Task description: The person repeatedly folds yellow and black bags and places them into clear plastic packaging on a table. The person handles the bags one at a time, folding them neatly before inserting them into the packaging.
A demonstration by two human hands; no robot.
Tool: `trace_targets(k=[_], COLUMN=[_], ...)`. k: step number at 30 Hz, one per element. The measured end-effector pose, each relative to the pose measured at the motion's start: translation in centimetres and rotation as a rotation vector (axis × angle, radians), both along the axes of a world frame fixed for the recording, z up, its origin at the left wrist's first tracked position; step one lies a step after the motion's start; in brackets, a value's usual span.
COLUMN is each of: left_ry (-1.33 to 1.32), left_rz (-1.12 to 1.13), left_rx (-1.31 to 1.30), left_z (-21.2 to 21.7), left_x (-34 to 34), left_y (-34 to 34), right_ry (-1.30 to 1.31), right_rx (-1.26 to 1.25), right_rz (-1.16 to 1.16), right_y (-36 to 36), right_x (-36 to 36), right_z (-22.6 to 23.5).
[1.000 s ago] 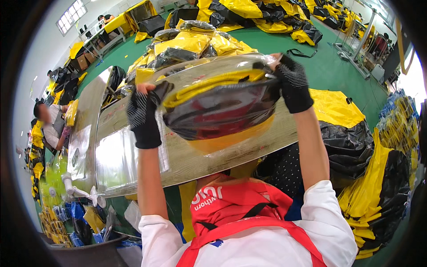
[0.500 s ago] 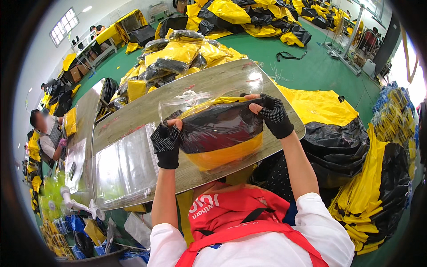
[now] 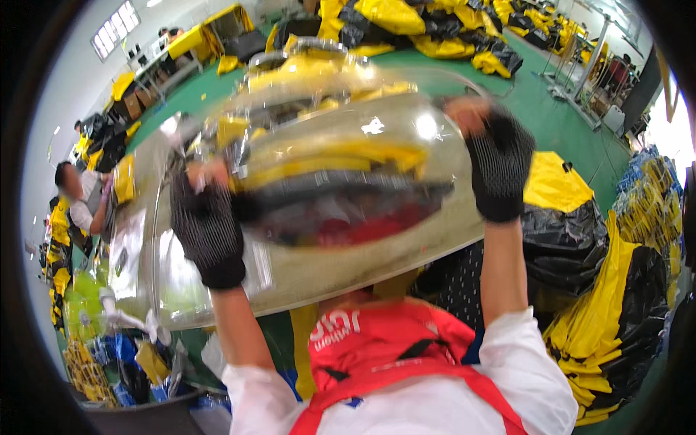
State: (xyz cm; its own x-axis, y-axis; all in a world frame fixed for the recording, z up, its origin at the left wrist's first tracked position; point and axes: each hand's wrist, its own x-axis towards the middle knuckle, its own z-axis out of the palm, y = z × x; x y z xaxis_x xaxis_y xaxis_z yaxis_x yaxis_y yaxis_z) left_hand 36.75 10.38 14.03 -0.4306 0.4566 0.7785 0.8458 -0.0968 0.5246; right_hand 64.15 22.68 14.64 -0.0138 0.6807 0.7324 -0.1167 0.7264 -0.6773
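Observation:
A clear plastic bag (image 3: 370, 123) is stretched between my raised hands over the wood-look table (image 3: 304, 286). Inside it lies a folded yellow and black bundle (image 3: 355, 185), its lower side showing dark with a reddish sheen. My left hand (image 3: 206, 232), in a black fingerless dotted glove, grips the bag at its left side. At the far right corner my right hand (image 3: 500, 163), gloved alike, is closed on the bag. Motion smears the fingertips of both hands.
Wrapped yellow and black bundles (image 3: 290, 76) are heaped beyond the table. Black and yellow sheeting (image 3: 565, 235) lies at the right. A person (image 3: 83, 203) works at the left. A green-bladed fan (image 3: 83, 312) stands near a dark bin (image 3: 138, 419) at lower left.
Both hands have risen and spread apart, the left going left and the right going right and up. The bag has been lifted and pulled wide with the bundle in it.

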Motion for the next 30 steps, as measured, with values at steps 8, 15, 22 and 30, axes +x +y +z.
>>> trace_targets(k=[8, 15, 22, 30], left_ry=[-0.486, -1.428, -1.331, -0.700], left_rz=[-0.557, -0.709, -0.694, -0.548], left_rx=[-0.242, -0.361, -0.324, -0.561], left_z=[-2.4, -18.3, -19.5, -17.0], left_x=[-3.0, -5.0, -6.6, -7.3], left_y=[-0.9, 3.8, 7.1, 6.2], right_ry=[0.093, -0.563, -0.874, -1.152], right_rx=[-0.423, -0.477, 0.177, 0.548], right_rz=[0.227, -0.166, 0.110, 0.107], right_y=[-1.3, 5.5, 4.1, 6.4], right_x=[-2.1, -4.9, -15.2, -22.6], right_z=[-0.4, -21.4, -15.6, -14.2])
